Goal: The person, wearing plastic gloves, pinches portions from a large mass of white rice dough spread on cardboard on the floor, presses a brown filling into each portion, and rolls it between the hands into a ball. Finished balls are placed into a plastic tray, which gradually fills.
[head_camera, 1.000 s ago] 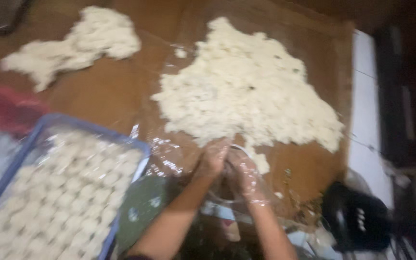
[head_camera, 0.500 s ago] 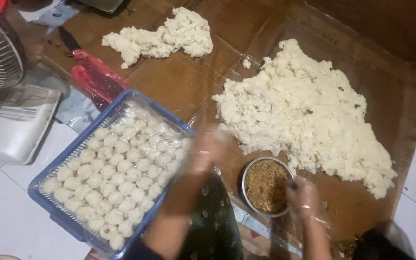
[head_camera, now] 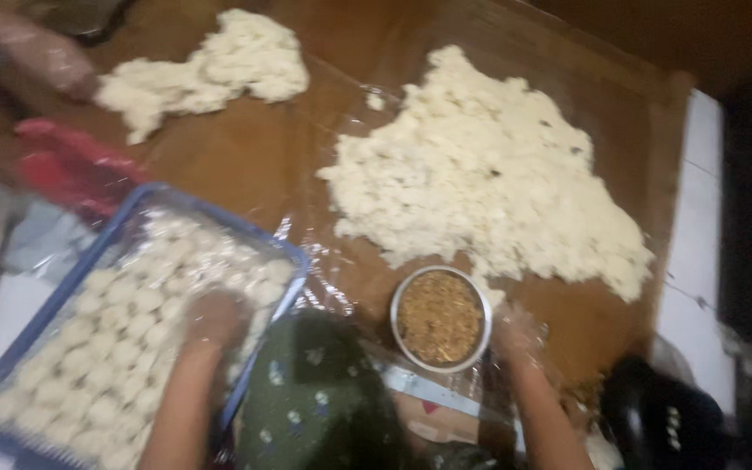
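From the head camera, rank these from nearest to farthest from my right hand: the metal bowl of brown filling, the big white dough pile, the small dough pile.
From the right hand:
1. Metal bowl, just to its left.
2. Big dough pile, directly beyond it.
3. Small dough pile, far corner, up left.

A smaller heap of white crumbly dough [head_camera: 206, 70] is lying at the far left of the brown wooden desk [head_camera: 245, 165], well apart from the bigger white mass. Another person's plastic-gloved hand [head_camera: 41, 57] is touching that heap's left edge. A crumpled red plastic bag [head_camera: 71, 170] is lying just beyond the tray's far corner. A dark rounded black object [head_camera: 663, 422] is sitting at the lower right, too blurred to identify.
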`<action>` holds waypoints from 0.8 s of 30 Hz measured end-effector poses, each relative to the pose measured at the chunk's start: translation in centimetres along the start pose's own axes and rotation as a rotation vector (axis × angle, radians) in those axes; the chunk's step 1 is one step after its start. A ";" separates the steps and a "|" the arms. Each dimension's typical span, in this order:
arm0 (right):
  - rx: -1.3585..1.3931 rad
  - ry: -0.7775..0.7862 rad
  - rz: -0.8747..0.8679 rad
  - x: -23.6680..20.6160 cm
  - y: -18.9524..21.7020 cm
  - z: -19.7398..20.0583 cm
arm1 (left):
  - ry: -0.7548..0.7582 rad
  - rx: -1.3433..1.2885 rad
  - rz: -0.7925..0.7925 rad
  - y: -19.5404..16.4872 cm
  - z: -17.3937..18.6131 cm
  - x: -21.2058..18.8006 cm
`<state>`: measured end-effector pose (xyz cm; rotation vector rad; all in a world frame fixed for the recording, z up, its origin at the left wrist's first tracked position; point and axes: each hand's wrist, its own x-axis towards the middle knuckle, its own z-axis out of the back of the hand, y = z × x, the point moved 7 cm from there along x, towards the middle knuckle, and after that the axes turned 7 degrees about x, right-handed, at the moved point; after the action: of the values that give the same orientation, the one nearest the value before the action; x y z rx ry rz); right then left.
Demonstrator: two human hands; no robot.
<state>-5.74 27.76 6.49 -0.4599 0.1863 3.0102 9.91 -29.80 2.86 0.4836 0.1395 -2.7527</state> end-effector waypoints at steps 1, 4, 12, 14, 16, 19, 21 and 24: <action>-0.002 -0.014 -0.053 -0.1 -0.5 0.5 | 0.156 0.158 -0.034 -0.1 -0.6 0.5; -0.195 -0.031 0.153 -0.1 1.1 0.7 | 0.150 0.183 0.011 -0.2 2.2 1.4; 0.039 0.106 -0.258 1.6 -0.2 -0.9 | -0.528 -0.379 0.099 -3.0 19.3 2.9; 0.057 0.117 -0.296 1.1 -0.1 -1.3 | -0.691 -0.502 -0.052 -7.1 22.2 2.1; 0.051 0.134 -0.308 0.2 -0.3 -1.4 | -0.841 -0.696 -0.266 -11.8 24.7 0.4; 0.062 0.131 -0.268 -1.6 -1.3 -1.0 | -0.772 -1.020 -0.616 -19.4 24.4 -3.5; 0.139 0.074 -0.199 -2.8 -2.5 0.1 | -0.465 -1.399 -0.558 -25.0 21.5 -3.3; 0.244 -0.134 -0.133 -5.7 -5.1 2.0 | -0.071 -1.509 -0.279 -29.5 15.6 -2.5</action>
<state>-0.36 32.66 9.59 -0.2373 0.4841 2.8246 -3.06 -3.77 19.39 -0.0922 2.0857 -2.0197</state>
